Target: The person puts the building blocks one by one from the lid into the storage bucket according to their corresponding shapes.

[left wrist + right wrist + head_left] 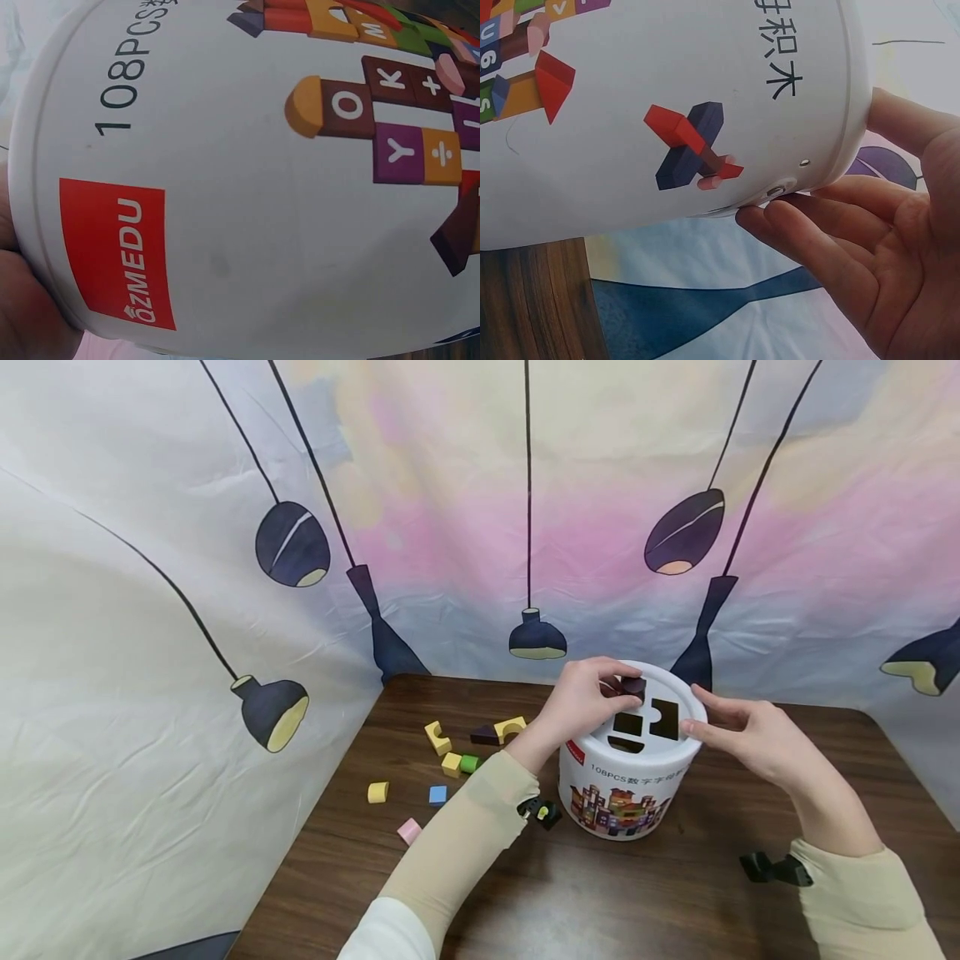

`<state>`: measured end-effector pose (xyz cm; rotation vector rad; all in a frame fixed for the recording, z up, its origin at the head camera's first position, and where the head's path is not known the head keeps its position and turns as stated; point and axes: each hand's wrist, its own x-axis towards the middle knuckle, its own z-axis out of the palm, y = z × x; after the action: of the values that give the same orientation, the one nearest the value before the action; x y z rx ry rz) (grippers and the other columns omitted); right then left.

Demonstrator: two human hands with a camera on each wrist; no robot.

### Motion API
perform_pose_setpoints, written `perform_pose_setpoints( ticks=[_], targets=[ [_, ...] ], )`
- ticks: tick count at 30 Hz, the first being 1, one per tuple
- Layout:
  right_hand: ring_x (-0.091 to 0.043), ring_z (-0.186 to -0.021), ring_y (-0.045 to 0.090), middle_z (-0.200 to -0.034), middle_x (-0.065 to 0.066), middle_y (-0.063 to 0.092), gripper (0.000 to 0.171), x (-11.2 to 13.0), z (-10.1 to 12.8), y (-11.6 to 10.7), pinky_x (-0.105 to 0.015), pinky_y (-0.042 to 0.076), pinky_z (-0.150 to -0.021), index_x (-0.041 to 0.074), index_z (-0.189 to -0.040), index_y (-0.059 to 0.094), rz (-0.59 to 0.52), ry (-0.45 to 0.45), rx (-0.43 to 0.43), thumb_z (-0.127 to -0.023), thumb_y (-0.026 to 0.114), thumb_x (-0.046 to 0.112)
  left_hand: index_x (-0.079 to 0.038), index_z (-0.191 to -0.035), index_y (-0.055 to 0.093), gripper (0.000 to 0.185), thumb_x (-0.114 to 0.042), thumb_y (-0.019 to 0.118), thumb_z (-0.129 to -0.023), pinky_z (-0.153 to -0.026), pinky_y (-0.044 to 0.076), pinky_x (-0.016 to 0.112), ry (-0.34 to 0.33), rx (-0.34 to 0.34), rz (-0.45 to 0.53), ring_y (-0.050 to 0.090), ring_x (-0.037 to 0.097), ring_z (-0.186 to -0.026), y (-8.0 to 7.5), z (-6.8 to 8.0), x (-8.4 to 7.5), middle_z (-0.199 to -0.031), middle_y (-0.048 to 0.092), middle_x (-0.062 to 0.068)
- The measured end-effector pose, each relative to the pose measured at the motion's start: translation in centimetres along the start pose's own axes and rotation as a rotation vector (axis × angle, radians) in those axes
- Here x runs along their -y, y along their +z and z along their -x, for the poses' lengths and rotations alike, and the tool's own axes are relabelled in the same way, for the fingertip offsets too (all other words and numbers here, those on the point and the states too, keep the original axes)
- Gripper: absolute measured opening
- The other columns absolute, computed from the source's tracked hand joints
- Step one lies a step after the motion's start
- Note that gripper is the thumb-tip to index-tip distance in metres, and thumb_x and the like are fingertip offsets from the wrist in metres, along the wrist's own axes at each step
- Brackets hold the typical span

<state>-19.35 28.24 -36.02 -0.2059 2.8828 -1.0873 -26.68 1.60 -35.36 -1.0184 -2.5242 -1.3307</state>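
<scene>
A white cylindrical bucket point(573, 789) printed with coloured toy blocks stands upright on the table. Its white lid point(678, 681) has several cut-out holes. My left hand point(581, 700) pinches a dark toy block point(634, 687) between thumb and fingers, right over the left back part of the lid. In the left wrist view only part of that hand shows, at the bucket's rim, and the block is out of sight. With thumb at the front and fingers round the far side, my right hand point(757, 739) grips the lid's right edge.
Left of the bucket lie yellow arch blocks point(437, 739), a dark block point(484, 735), a small yellow block point(452, 765), a green one point(469, 764), a blue one point(438, 794), a yellow half-round point(378, 792) and a pink one point(409, 831). A fabric backdrop point(465, 527) hangs behind the brown table point(592, 910).
</scene>
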Motion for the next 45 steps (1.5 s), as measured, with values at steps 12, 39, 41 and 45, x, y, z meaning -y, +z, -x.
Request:
perform_pose_setpoints(
  ticks=[12,39,41,45],
  targets=[
    [-0.047,-0.135,0.052,-0.152,-0.033,0.051,0.083,-0.05,-0.14,-0.01,-0.063,0.050,-0.096,0.014,-0.166,0.039,0.005,-0.002,-0.002,-0.102,0.070,0.057,-0.010,-0.129,0.079,0.036,-0.015,0.086,-0.094,-0.077,0.053,0.011,-0.018,0.014,-0.037,0.068,0.000,-0.089,0.15,0.08,0.28,-0.119,0.075,0.003],
    [-0.048,-0.135,0.054,-0.150,-0.033,0.053,0.082,-0.39,0.11,0.28,-0.068,0.050,-0.098,0.015,-0.167,0.038,-0.025,0.002,0.002,-0.102,0.069,0.055,-0.011,-0.127,0.079,0.033,-0.018,0.085,-0.096,-0.075,0.054,0.013,-0.018,0.000,-0.032,0.067,-0.001,-0.087,0.32,0.28,0.27,-0.118,0.075,0.003],
    [-0.049,-0.134,0.055,-0.150,-0.033,0.054,0.082,-0.36,0.15,0.31,-0.068,0.050,-0.098,0.015,-0.167,0.037,-0.031,0.000,0.000,-0.102,0.069,0.055,-0.011,-0.128,0.079,0.033,-0.018,0.085,-0.096,-0.075,0.053,0.013,-0.023,-0.001,-0.032,0.066,-0.001,-0.087,0.28,0.31,0.25,-0.118,0.075,0.003],
    [-0.050,-0.135,0.054,-0.151,-0.033,0.052,0.081,-0.30,0.25,0.45,-0.069,0.050,-0.098,0.017,-0.167,0.037,-0.048,0.008,-0.004,-0.103,0.068,0.055,-0.013,-0.128,0.080,0.033,-0.018,0.084,-0.096,-0.075,0.053,0.013,-0.033,-0.007,-0.036,0.066,0.000,-0.087,0.18,0.36,0.14,-0.118,0.075,0.004]
  ],
)
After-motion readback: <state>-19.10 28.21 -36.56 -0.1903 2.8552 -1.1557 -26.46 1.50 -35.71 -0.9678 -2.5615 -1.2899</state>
